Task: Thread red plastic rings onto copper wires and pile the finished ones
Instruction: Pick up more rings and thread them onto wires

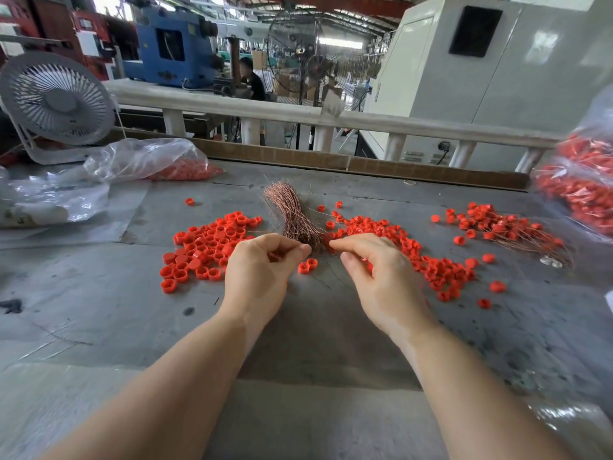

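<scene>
- Copper wires [293,214] lie bundled mid-bench, red rings [205,244] heaped on both sides.
- My left hand [257,277] pinches at the bundle's near end.
- My right hand [381,273], fingers curled, reaches there; its hold I cannot tell.
- Finished ones [510,229] pile far right.

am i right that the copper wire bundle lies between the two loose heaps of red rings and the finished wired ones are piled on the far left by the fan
Nearly. The copper wire bundle does lie between the two loose heaps of red rings, but the finished wired ones are piled on the far right, not by the fan. The head view shows it.
</scene>
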The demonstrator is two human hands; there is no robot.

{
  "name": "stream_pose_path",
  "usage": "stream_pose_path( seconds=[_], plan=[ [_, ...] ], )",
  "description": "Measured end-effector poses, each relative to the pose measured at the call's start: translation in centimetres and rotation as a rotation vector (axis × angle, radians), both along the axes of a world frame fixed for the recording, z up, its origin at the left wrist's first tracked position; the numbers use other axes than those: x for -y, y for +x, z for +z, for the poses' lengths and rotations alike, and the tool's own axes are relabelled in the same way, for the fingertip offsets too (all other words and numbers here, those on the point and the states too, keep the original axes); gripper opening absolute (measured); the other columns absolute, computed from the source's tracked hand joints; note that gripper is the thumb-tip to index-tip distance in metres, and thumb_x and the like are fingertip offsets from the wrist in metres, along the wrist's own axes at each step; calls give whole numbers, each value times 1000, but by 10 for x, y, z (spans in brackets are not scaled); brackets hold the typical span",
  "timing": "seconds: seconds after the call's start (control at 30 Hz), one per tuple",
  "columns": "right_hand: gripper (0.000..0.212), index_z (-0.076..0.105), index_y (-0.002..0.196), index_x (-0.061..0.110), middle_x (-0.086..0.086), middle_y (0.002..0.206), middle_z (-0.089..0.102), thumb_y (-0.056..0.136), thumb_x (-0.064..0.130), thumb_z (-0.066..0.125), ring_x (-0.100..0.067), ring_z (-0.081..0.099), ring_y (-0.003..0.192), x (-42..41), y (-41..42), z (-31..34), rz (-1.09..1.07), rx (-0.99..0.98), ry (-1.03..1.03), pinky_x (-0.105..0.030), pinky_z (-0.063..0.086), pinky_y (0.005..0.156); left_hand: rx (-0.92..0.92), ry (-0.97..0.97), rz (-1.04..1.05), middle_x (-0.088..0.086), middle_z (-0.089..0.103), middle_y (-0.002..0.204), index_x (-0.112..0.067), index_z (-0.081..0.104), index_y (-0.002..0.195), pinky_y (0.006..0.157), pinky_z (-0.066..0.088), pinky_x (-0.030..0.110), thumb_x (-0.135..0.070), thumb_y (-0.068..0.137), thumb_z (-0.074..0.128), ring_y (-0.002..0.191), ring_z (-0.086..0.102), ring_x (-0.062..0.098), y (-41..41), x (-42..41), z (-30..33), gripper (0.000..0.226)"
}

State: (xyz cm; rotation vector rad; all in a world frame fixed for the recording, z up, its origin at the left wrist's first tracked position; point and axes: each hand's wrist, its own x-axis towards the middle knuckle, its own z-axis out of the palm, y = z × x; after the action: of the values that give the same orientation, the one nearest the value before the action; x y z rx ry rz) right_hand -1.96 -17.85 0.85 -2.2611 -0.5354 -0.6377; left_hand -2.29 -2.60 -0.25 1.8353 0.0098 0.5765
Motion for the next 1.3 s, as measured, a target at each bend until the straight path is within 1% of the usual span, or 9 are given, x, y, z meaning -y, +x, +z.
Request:
stream_pose_path(
  seconds=[0.13, 0.23, 0.4, 0.57, 0.8, 0.9, 1.0, 1.17, 1.3],
  plan=[
    [25, 68, 111, 14, 2, 110, 67, 90, 6, 58, -8, 59, 103, -2, 0, -2, 101, -105, 56, -21, 42, 95, 7, -58, -81, -19, 56, 47, -32, 66, 60, 52, 35, 8, -14, 76, 75, 47, 44, -2, -3, 3, 3, 25],
    [18, 71, 102, 15, 5, 99, 69, 88, 9, 62, 3, 58, 87, -3, 0, -4, 132, -131, 99, -9, 40, 80, -3, -63, -153, -21, 57, 47, -29, 66, 62, 51, 35, 5, -11, 76, 74, 46, 46, -5, -6, 5, 5, 24],
    [10, 72, 84, 13, 4, 79, 67, 84, 6, 65, -8, 60, 76, 0, 3, -5, 89, -82, 148, -20, 46, 75, -38, -94, -202, -17, 58, 48, -24, 69, 67, 51, 39, 9, -11, 79, 72, 44, 47, -5, -7, 5, 6, 18],
    [10, 72, 86, 17, 19, 74, 63, 88, 14, 63, 6, 56, 70, -2, 1, -6, 131, -152, 187, -8, 39, 68, -18, -76, -176, -17, 56, 45, -27, 68, 64, 51, 40, 14, -10, 78, 72, 44, 44, -3, -5, 2, 6, 22],
    [20, 67, 72, 24, 14, 58, 60, 86, 11, 65, -1, 53, 59, -2, 2, -5, 138, -222, 225, -17, 43, 62, -37, -54, -168, -17, 54, 43, -25, 69, 67, 46, 33, 7, -17, 81, 70, 41, 43, -2, -7, 2, 8, 16],
    [13, 68, 75, 14, 7, 62, 61, 86, 11, 64, -13, 54, 63, 1, 4, -6, 60, -198, 235, -23, 43, 65, -89, 52, 56, -17, 54, 42, -27, 64, 57, 48, 36, 13, -20, 80, 69, 42, 47, 0, -2, -6, 7, 24],
    [12, 69, 79, 16, 14, 61, 56, 88, 11, 61, -4, 51, 60, 2, 4, -7, 12, -173, 170, -13, 38, 61, -208, 269, 189, -13, 63, 62, -28, 61, 57, 63, 43, 25, -15, 72, 64, 71, 59, 11, -2, -11, 8, 20],
    [12, 70, 83, 14, 20, 64, 54, 88, 9, 60, 3, 51, 64, 3, 5, -7, -18, -148, 141, -10, 37, 64, -297, 518, 96, -5, 64, 91, -33, 62, 73, 82, 47, 30, -21, 73, 63, 96, 57, 19, -4, -9, 4, 12],
    [12, 70, 84, 14, 19, 67, 57, 87, 7, 61, 0, 53, 66, 3, 5, -6, -12, -147, 167, -20, 43, 68, -204, 586, 75, 0, 65, 92, -22, 72, 90, 78, 40, 23, -16, 78, 67, 95, 57, 21, -2, -10, -1, 14]
  ],
)
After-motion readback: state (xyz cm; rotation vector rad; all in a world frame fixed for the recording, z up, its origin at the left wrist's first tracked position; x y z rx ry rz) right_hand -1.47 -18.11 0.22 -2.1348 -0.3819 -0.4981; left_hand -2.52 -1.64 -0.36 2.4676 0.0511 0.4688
